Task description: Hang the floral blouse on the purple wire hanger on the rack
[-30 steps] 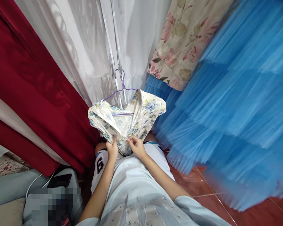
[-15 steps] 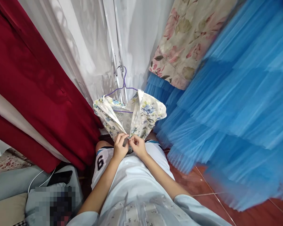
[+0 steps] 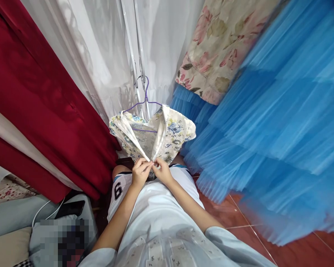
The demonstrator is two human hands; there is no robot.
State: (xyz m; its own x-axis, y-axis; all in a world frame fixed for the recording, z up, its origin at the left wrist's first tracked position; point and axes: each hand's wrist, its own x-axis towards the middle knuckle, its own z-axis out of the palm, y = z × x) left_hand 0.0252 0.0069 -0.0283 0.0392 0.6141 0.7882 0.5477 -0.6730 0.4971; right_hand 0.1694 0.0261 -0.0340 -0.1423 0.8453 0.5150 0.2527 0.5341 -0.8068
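Observation:
A floral garment (image 3: 172, 135), white with blue and yellow flowers, hangs on a purple hanger (image 3: 147, 99) hooked to a thin white metal frame. Its front lies open in a V. Where the two edges meet at the bottom of the V, my left hand (image 3: 141, 172) pinches one edge with closed fingers. Right beside it, my right hand (image 3: 161, 171) pinches the other edge, fingertips touching those of the left. Any button or fastener between the fingertips is too small to make out. The garment's lower part is hidden behind my hands.
Red drapes (image 3: 52, 92) hang on the left and white cloth (image 3: 100, 40) behind the hanger. A layered blue tulle skirt (image 3: 261, 122) and a pink-flowered cloth (image 3: 211, 55) hang on the right. A grey sofa (image 3: 11, 211) with a dark phone (image 3: 70, 208) stands lower left, above red floor tiles (image 3: 231, 213).
My fingertips have drawn closer together at the garment's edges, and my right fingers have shifted slightly. The neckline edges look straighter and tauter.

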